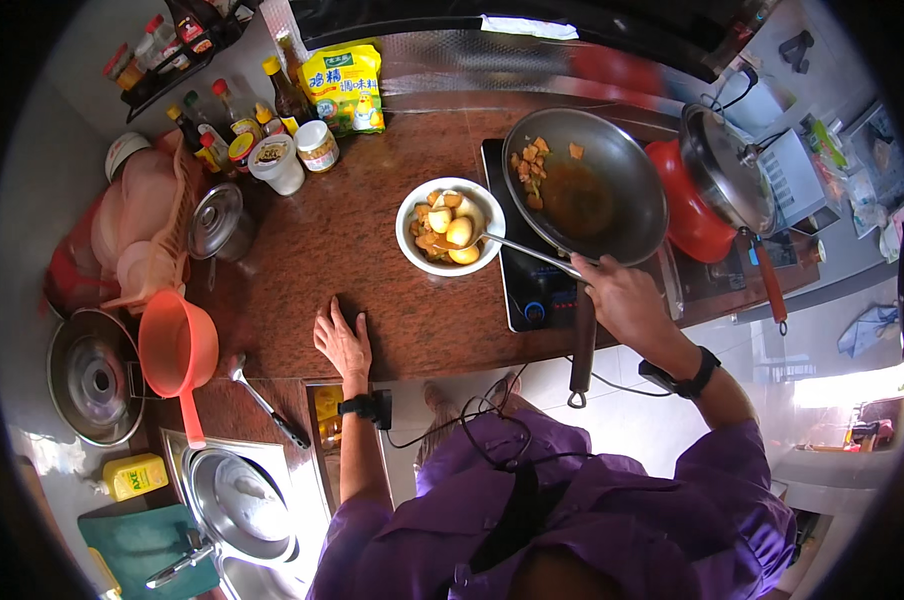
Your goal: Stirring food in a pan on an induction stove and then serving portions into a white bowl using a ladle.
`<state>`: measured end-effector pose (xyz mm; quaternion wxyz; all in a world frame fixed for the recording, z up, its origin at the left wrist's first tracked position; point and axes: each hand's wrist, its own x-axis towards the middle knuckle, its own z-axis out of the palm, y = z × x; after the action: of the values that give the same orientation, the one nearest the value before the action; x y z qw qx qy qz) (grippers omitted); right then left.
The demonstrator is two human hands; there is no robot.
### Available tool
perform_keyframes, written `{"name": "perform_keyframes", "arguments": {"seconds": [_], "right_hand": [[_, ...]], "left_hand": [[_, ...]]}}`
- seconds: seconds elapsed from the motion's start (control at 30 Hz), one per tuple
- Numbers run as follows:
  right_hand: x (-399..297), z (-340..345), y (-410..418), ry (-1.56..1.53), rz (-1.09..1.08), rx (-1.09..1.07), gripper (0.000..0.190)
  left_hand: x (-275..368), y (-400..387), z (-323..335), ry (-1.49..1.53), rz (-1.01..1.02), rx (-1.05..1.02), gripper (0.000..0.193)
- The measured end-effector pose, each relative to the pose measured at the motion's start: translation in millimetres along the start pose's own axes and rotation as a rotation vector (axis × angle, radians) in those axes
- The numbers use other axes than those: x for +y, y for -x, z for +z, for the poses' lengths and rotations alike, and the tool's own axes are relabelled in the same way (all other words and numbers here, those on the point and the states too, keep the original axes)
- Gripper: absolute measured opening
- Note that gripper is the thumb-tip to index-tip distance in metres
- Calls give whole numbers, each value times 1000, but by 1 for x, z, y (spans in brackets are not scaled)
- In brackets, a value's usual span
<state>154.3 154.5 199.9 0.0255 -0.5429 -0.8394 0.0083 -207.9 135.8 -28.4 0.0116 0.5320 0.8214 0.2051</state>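
My right hand (pixel 623 298) grips the handle of a metal ladle (pixel 534 255), whose bowl rests among the food in a white bowl (pixel 408 247). Whole peeled eggs (pixel 459 231) and brown braised chunks fill that bowl. Beside it, on a black induction cooktop (pixel 523 289), a dark wok (pixel 632 187) holds some chunks and brown sauce; its handle (pixel 584 345) points toward me, below my right hand. My left hand (pixel 343 337) lies on the reddish-brown countertop (pixel 309 240), fingers spread, holding nothing, to the lower left of the white bowl.
At the right, a lidded pan (pixel 711 165) sits on a red pot (pixel 681 217). Sauce bottles, jars and a yellow seasoning bag (pixel 344 90) stand at the back left. On the left are a lidded metal pot (pixel 223 225), an orange dipper (pixel 174 345), a spoon (pixel 264 397) and a sink (pixel 287 480).
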Motion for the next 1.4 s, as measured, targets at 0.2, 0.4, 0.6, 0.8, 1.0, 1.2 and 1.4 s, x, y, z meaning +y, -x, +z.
{"name": "perform_keyframes", "arguments": {"seconds": [0.2, 0.4, 0.6, 0.8, 1.0, 1.2, 1.4], "right_hand": [[-3, -1, -3, 178, -53, 4, 44], [3, -29, 6, 258, 1, 49, 43], [6, -29, 17, 342, 80, 118, 45], [12, -26, 22, 412, -8, 275, 47], [14, -22, 14, 379, -9, 319, 51], [14, 2, -14, 390, -59, 382, 51], [20, 23, -32, 429, -158, 439, 44]], "left_hand": [[0, 0, 1, -2, 1, -2, 58], [0, 0, 1, 23, 33, 17, 57], [-2, -1, 3, 18, 32, 23, 57], [-3, 0, 6, 4, 32, 13, 57], [-5, 0, 6, -8, 51, 45, 55], [-5, -1, 7, -23, 34, 33, 55], [-1, 0, 5, 1, 33, 14, 55]]}}
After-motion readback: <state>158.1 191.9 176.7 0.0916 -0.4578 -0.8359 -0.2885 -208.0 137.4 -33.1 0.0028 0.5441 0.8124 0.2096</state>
